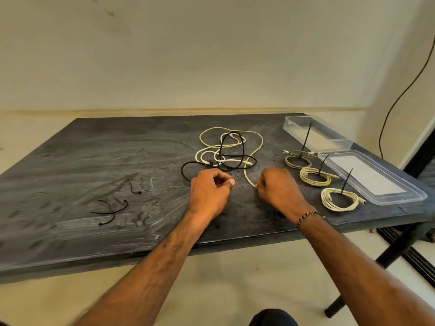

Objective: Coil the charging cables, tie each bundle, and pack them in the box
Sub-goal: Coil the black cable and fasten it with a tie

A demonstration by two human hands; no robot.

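Note:
A loose tangle of cables lies mid-table: a yellow cable, a white cable and a black cable. My right hand pinches the near end of the yellow cable. My left hand is curled into a fist beside the black cable's loop; whether it grips anything is hidden. Three coiled bundles, each with a black tie sticking up, sit to the right. The clear box stands open at the back right, its lid flat in front.
Several black zip ties lie on the dark table at the left. The table's front edge runs close under my forearms. A black wire hangs down the wall at the far right.

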